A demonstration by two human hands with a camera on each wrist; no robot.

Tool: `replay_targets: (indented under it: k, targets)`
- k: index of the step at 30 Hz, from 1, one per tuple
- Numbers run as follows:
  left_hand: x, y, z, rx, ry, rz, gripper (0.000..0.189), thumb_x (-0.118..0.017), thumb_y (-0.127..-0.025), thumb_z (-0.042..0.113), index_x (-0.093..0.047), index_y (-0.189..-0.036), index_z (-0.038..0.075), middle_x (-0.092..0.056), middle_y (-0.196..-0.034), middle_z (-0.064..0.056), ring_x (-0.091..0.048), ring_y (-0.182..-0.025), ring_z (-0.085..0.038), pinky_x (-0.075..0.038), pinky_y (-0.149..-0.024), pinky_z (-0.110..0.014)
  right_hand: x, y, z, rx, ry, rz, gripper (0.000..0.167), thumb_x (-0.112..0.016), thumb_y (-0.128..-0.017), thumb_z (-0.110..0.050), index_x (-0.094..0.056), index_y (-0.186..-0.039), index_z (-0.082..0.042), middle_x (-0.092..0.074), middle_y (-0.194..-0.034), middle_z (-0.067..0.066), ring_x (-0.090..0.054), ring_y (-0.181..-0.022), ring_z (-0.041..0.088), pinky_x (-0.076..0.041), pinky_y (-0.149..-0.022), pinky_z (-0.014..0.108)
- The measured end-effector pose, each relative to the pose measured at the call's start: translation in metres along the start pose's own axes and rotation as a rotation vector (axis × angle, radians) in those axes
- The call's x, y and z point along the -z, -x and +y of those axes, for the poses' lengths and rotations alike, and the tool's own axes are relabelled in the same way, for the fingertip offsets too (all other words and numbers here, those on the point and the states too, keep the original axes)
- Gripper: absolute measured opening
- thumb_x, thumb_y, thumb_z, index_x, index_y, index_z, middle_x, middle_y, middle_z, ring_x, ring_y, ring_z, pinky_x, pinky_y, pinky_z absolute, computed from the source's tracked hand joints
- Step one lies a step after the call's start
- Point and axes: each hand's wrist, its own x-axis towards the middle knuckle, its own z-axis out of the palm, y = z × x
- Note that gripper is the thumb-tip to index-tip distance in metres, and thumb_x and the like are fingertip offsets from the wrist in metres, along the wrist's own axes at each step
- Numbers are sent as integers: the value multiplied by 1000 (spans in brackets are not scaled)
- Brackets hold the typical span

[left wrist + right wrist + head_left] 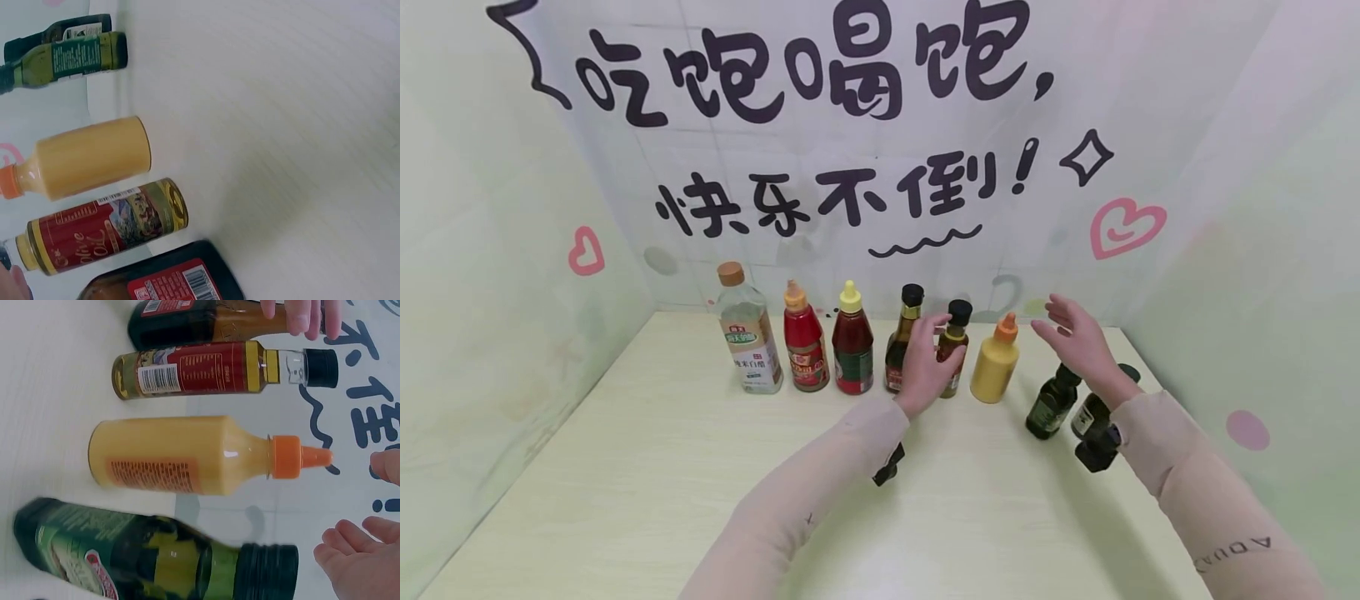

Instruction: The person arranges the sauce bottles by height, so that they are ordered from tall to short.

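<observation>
My left hand [925, 367] is at the olive oil bottle [952, 346], its fingers loosely extended and partly hiding that bottle and the dark brown bottle [895, 350] beside it. The olive oil bottle, with a red label [103, 228], stands upright. My right hand [1078, 337] hovers over the right side with fingers spread, holding nothing. Below it stand a green glass bottle [1051, 408] and a second dark green bottle [1090, 417], partly covered by the right wrist. Between the hands is a yellow squeeze bottle [994, 371] with an orange nozzle.
To the left along the back stand a clear vinegar bottle [751, 346], a red sauce bottle [806, 350] and a dark red sauce bottle [853, 350] with a yellow tip. A printed cloth [820, 150] hangs behind the pale table [647, 467]; side walls enclose it.
</observation>
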Motion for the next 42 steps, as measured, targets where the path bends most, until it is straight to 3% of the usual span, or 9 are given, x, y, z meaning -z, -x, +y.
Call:
replay_targets:
  k: [7, 11, 15, 18, 21, 24, 27, 33, 42]
  targets:
    - [-13, 7, 7, -39, -5, -19, 43, -65, -80, 10, -47, -118, 6, -47, -110, -8, -51, -98, -20, -46, -78, -22, 18, 12, 9, 41, 4, 55, 64, -46, -91, -32, -20, -137, 4, -32, -133, 28, -31, -121, 41, -29, -95, 51]
    - [-22, 10, 12, -57, 11, -41, 42, -65, -80, 9, -48, -118, 5, -48, -108, -8, -51, -96, -19, -46, -76, -21, 27, 19, 12, 50, 3, 77, 61, -46, -92, -29, -22, -136, 5, -34, -131, 29, -33, -119, 41, -31, -94, 49]
    - [-32, 13, 16, -66, 26, -62, 42, -65, -79, 8, -48, -117, 5, -49, -108, -6, -52, -96, -19, -48, -75, -26, 33, 25, 18, 60, 15, 113, 58, -47, -92, -27, -26, -135, 6, -37, -128, 29, -37, -116, 39, -37, -90, 19]
    - [-40, 15, 17, -74, 44, -73, 42, -66, -79, 7, -48, -117, 5, -51, -107, -6, -53, -96, -19, -48, -76, -29, 36, 28, 23, 64, 31, 149, 56, -48, -91, -26, -30, -133, 6, -41, -125, 29, -45, -112, 24, -35, -76, 2]
    - [-48, 17, 19, -73, 60, -92, 42, -66, -78, 8, -48, -117, 5, -51, -107, -5, -53, -96, -17, -47, -77, -29, 39, 31, 28, 74, 30, 190, 54, -50, -90, -26, -34, -131, 6, -47, -121, 21, -47, -102, 2, -35, -75, 1]
    - [-56, 20, 22, -52, 56, -138, 44, -67, -79, 12, -47, -118, 6, -52, -107, -4, -52, -97, -14, -46, -78, -27, 42, 35, 32, 86, 14, 224, 52, -52, -90, -24, -36, -129, 7, -51, -112, 0, -44, -94, -10, -36, -75, 2]
    - [-64, 22, 27, -10, 56, -209, 46, -66, -80, 16, -45, -121, 9, -52, -109, -3, -51, -98, -14, -44, -79, -23, 45, 40, 36, 82, 7, 243, 51, -52, -89, -24, -38, -128, 6, -48, -107, -14, -43, -93, -12, -36, -75, 2]
    - [-76, 22, 39, 54, 77, -320, 51, -66, -80, 19, -42, -125, 11, -51, -114, -3, -49, -101, -12, -44, -78, -19, 52, 48, 46, 58, 34, 266, 50, -52, -90, -23, -38, -129, 4, -47, -107, -17, -43, -93, -12, -34, -75, 1]
    - [-86, 14, 51, 61, -69, -441, 62, -65, -80, 30, -35, -133, 17, -45, -127, 0, -44, -112, -10, -38, -87, -19, 51, 57, 61, 36, 35, 262, 49, -54, -89, -23, -41, -124, 9, -43, -100, -26, -39, -90, -16, -34, -74, 1]
